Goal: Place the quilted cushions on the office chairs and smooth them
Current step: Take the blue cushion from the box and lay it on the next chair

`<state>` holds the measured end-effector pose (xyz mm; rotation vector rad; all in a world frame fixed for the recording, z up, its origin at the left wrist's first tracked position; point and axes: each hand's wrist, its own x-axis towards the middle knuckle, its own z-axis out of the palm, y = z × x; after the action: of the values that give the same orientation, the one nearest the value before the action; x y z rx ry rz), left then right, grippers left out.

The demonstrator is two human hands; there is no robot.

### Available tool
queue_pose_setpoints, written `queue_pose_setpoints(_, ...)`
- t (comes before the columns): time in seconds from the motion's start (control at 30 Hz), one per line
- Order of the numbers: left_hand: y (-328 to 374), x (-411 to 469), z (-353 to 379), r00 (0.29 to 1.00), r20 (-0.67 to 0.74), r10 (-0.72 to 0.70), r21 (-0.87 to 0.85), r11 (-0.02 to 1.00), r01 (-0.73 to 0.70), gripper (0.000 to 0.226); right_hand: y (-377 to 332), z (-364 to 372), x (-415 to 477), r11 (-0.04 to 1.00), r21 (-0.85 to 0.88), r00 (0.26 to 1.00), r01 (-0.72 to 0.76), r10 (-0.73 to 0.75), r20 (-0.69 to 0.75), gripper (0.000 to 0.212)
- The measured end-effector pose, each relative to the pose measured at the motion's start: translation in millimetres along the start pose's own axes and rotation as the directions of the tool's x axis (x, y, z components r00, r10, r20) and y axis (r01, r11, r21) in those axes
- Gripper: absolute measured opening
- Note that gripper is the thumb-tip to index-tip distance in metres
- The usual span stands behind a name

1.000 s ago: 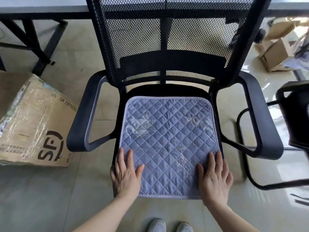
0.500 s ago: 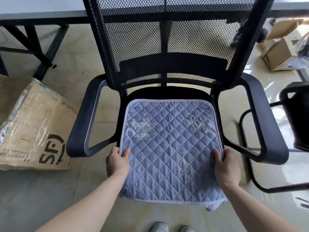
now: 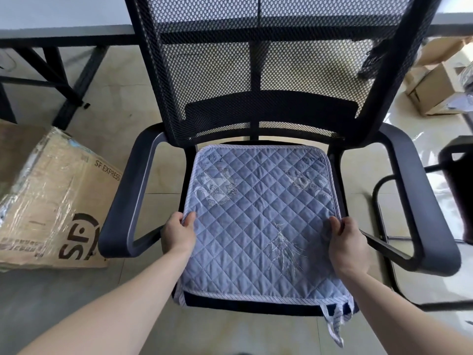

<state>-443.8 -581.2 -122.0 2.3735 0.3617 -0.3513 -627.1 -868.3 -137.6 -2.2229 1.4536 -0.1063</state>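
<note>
Though near chair (image 3: 256,103), cardboard box (image 3: 51,201) apart.

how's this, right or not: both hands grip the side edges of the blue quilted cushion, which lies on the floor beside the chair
Not quite. The head view shows the left hand and right hand gripping the side edges of the cushion, but it lies on the chair, not the floor.

Floor (image 3: 120,98): beige glossy tile. Large cardboard box (image 3: 48,198) at left edge, tilted, wrapped in clear film, printed "SF EXPRESS". Desk (image 3: 64,30) along the far edge, pale top, black legs (image 3: 76,80) angled. Small open cardboard boxes (image 3: 432,90) on the floor, far right corner.
</note>
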Motion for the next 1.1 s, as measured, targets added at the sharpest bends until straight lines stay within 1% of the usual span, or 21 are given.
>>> queue_pose_setpoints(0.17, -1, 11, 3, 0.999, 0.017, 0.041, 0.103, 0.994, -0.042, 0.042, 3, 6, 5, 0.998, -0.053, 1.000, 0.014, -0.015, -0.010, 0.038)
queue_pose_setpoints(0.3, -3, 13, 5, 0.998, 0.018, 0.053, 0.144, 0.988, -0.055, 0.042, 4, 10, 6, 0.995, -0.089, 0.999, 0.036, -0.038, -0.014, 0.036)
queue_pose_setpoints(0.47, 0, 12, 4, 0.996, 0.032, 0.084, 0.238, 0.967, -0.089, 0.035, 3, 12, 7, 0.993, -0.112, 0.999, 0.047, -0.050, -0.022, 0.037)
queue_pose_setpoints(0.6, 5, 9, 5, 0.996, 0.051, 0.078, 0.329, 0.940, -0.091, 0.029, 2, 10, 8, 0.994, -0.110, 1.000, -0.007, 0.008, 0.008, 0.038)
queue_pose_setpoints(0.67, 10, 7, 4, 0.997, 0.055, 0.050, 0.341, 0.938, -0.066, 0.027, -3, 7, 8, 0.993, -0.110, 0.999, -0.049, 0.052, 0.017, 0.038)
queue_pose_setpoints(0.77, 21, 1, -2, 0.998, 0.052, 0.019, 0.331, 0.943, -0.035, 0.036, -11, -4, 5, 0.992, -0.101, 0.997, -0.077, 0.077, -0.001, 0.041)
queue_pose_setpoints(0.87, 32, -10, -16, 0.997, 0.052, 0.056, 0.319, 0.945, -0.070, 0.052, -19, -22, -2, 0.997, -0.079, 0.996, -0.020, 0.027, 0.080, 0.051)
queue_pose_setpoints(0.97, 47, -26, -31, 0.991, 0.105, 0.078, 0.260, 0.960, -0.103, 0.062, -28, -42, -11, 0.998, -0.053, 0.988, 0.039, -0.030, 0.152, 0.065)
queue_pose_setpoints(1.03, 62, -39, -41, 0.984, 0.159, 0.076, 0.232, 0.966, -0.113, 0.066, -39, -61, -17, 0.999, 0.000, 0.984, 0.039, -0.038, 0.175, 0.069)
queue_pose_setpoints(1.1, 75, -51, -49, 0.973, 0.211, 0.097, 0.229, 0.962, -0.145, 0.070, -50, -78, -24, 0.996, 0.056, 0.978, 0.068, -0.077, 0.194, 0.072)
